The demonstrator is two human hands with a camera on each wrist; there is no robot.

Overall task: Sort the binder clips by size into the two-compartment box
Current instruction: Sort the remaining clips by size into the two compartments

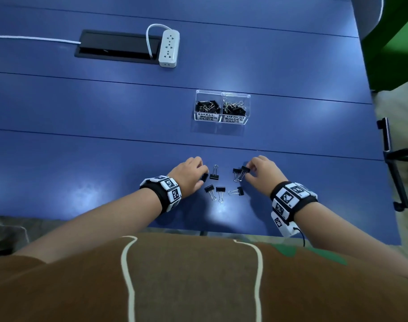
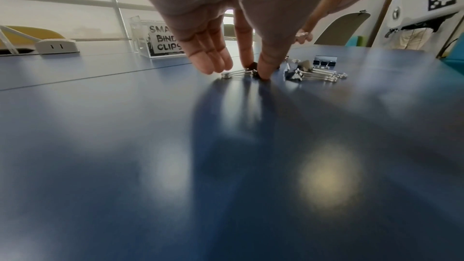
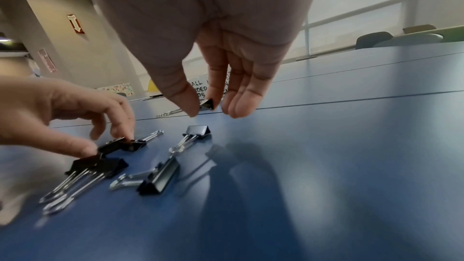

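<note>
Loose binder clips (image 1: 218, 182) lie in a small scatter on the near part of the desk (image 1: 82, 159), between the two hands. All have black bodies and silver wire handles; sizes are hard to compare from above. Left hand (image 1: 190, 174) pinches one black clip (image 2: 252, 66) between thumb and forefinger, the clip on or just at the desk surface, other fingers relaxed. Right hand (image 1: 262, 170) pinches another clip (image 3: 208, 104) by its black body, held just above the surface.

Farther off, centre-right: clear two-compartment box (image 1: 222, 107). Left compartment labelled SMALL BINDER CLIPS, right one MEDIUM BINDER CLIPS; each holds a heap of black clips.

Desk is glossy blue, in panels with dark seams, and shows blurred light reflections. Far left: black recessed cable tray (image 1: 117, 46) with a white power strip (image 1: 169, 48) at its right end and a white cable running off left. Green partition (image 1: 393, 38) at far right; a chair base (image 1: 398, 159) beside the desk edge. Windows show in the wrist views.
</note>
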